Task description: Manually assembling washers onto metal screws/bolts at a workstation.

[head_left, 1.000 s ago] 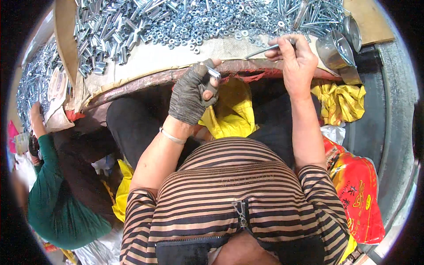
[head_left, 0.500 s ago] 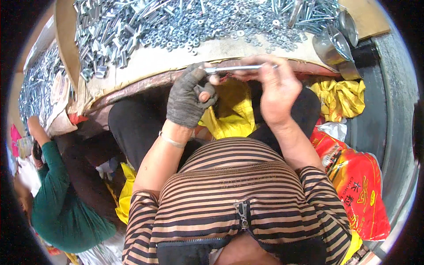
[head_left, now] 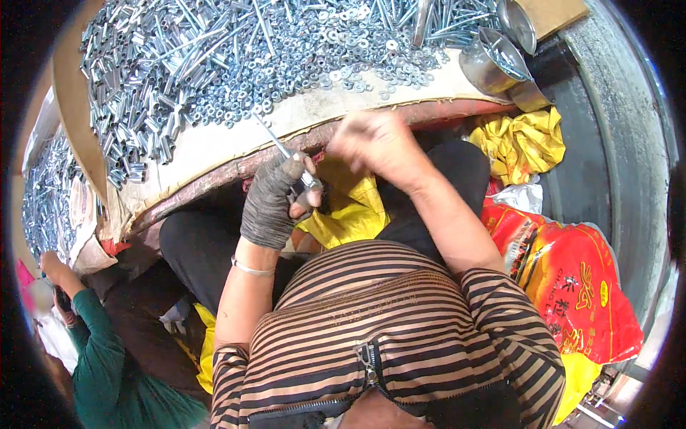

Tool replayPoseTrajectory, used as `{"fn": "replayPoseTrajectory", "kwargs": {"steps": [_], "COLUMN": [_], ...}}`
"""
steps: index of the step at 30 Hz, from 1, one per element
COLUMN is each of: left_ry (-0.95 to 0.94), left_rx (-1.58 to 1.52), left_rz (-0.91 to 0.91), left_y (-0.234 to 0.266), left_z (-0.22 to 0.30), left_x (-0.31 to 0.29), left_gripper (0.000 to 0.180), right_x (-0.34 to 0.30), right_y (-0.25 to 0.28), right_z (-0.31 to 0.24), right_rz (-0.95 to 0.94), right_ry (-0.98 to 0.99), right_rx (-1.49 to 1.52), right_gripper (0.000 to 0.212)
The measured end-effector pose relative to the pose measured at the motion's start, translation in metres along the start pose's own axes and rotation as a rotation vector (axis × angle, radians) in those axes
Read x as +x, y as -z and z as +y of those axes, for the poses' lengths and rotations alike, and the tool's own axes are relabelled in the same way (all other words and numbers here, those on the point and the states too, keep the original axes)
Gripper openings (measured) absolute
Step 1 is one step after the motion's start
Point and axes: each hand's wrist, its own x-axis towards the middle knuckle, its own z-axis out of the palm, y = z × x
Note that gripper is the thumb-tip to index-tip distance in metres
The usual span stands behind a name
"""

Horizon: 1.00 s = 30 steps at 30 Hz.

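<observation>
Left hand [head_left: 275, 204], in grey fingerless glove, closed around long bolt [head_left: 280, 143] at lap edge of table [head_left: 214, 146], shaft angled up-left. Right hand [head_left: 375, 143] blurred just beside; grip unclear. Best kept steady, clear of washer heap [head_left: 336, 50], for straight threading.

Two metal cups [head_left: 500, 53], one long bolt [head_left: 275, 139], one red sack [head_left: 579, 286], washers and sleeves beyond counting.

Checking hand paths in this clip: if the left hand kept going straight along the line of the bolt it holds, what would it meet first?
Probably the bare pale table edge, then the heap of metal sleeves and washers. The left hand points its long bolt up-left toward them; depth is unclear.
</observation>
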Motion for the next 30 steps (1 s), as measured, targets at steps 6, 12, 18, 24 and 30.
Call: {"fn": "replayPoseTrajectory", "kwargs": {"steps": [6, 12, 18, 24, 30], "left_ry": [-0.075, 0.008, -0.015, -0.015, -0.047], "left_rx": [0.243, 0.328, 0.341, 0.299, 0.487], "left_rz": [0.018, 0.029, 0.117, 0.084, 0.092], "left_y": [-0.015, -0.012, -0.012, -0.007, -0.003], "left_z": [-0.003, -0.005, -0.001, -0.009, -0.011], "left_x": [0.009, 0.009, 0.011, 0.016, 0.017], "left_gripper": [0.026, 0.021, 0.019, 0.023, 0.018], "right_x": [0.043, 0.069, 0.057, 0.041, 0.045], "right_y": [0.067, 0.056, 0.093, 0.081, 0.068], "right_z": [0.021, 0.027, 0.029, 0.027, 0.023], "right_rz": [0.585, 0.458, 0.331, 0.328, 0.253], "right_ry": [0.428, 0.243, 0.268, 0.248, 0.229], "right_rx": [-0.741, -1.227, -0.563, -1.07, -1.344], "right_gripper": [0.012, 0.021, 0.017, 0.022, 0.025]}}
